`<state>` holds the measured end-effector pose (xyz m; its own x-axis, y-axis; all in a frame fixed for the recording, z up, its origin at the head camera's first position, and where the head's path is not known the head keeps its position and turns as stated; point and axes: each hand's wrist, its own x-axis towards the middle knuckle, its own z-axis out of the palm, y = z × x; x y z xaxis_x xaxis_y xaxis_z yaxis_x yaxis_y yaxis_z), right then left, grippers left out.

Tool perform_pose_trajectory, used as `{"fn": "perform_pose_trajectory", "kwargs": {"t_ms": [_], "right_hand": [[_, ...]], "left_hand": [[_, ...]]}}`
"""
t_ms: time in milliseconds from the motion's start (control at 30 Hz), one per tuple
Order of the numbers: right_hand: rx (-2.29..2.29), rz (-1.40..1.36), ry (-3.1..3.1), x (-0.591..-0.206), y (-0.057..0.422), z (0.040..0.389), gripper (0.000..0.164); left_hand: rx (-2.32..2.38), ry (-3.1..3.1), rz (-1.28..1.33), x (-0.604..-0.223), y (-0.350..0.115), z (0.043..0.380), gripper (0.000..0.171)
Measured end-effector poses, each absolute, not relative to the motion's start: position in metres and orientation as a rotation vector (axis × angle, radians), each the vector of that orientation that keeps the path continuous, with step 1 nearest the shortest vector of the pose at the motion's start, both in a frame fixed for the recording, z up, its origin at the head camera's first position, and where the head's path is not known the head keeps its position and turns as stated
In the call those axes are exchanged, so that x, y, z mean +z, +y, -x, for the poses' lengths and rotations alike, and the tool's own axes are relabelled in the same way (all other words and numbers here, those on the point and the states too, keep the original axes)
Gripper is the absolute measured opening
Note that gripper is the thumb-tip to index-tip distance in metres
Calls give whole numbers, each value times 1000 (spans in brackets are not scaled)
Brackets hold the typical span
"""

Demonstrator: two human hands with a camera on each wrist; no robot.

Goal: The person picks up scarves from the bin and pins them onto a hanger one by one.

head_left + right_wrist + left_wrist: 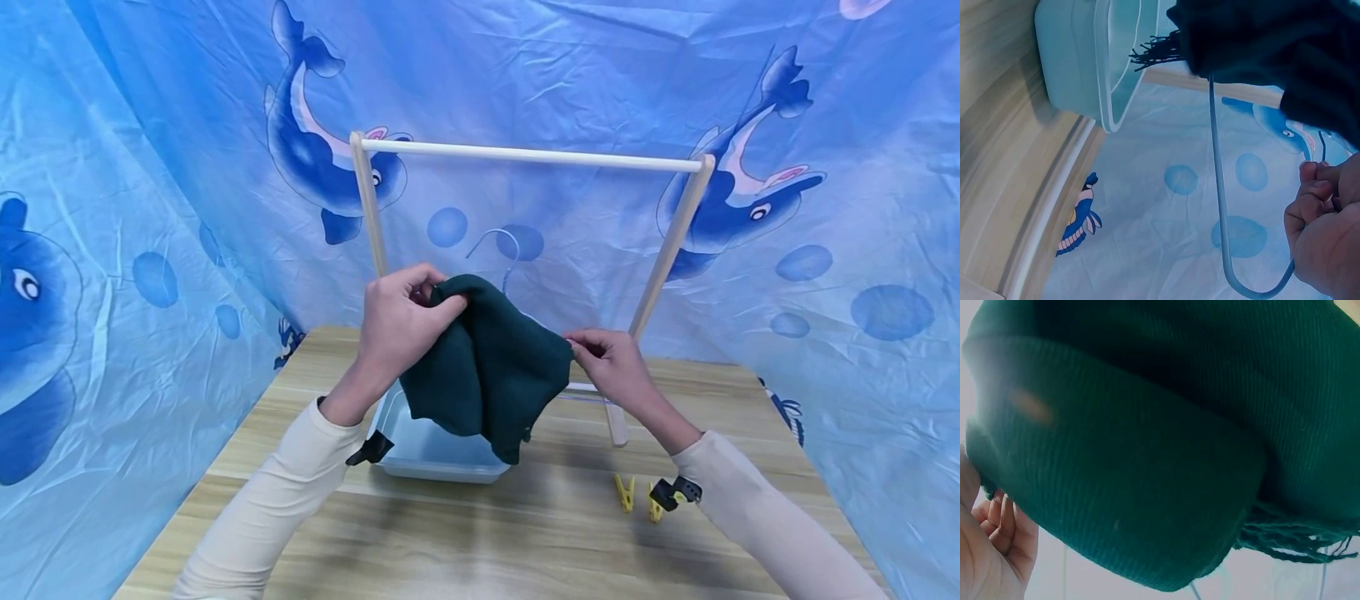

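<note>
Centrally, my left hand (401, 319) pinches one fringed scarf (517, 358), my right hand (617, 365) grips one hanger (1219, 181); lower right, two clothespins (626, 495).

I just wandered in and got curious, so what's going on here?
A person is handling a dark green fringed cloth and a hanger. The left hand pinches the cloth, while the right hand grips one end of the hanger, which the cloth partly covers. The hanger is not on the rack behind. Below the cloth, a light blue basin stands on the table, and two yellow clothespins lie to the right.
</note>
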<state>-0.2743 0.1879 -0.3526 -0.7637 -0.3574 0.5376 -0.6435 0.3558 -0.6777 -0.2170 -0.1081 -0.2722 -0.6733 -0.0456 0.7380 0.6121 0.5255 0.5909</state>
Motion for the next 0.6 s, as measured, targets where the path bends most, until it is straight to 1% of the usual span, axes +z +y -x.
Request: {"fn": "perform_pose_trajectory", "kwargs": {"t_ms": [333,600], "right_hand": [[1443,-915,-2259,-351,183,270,15],[1498,-953,-2270,-348,181,268,15]], "left_hand": [[-1188,-2139,412,-284,-109,222,8],[-1176,-2148,437,-292,-108,225,10]]}}
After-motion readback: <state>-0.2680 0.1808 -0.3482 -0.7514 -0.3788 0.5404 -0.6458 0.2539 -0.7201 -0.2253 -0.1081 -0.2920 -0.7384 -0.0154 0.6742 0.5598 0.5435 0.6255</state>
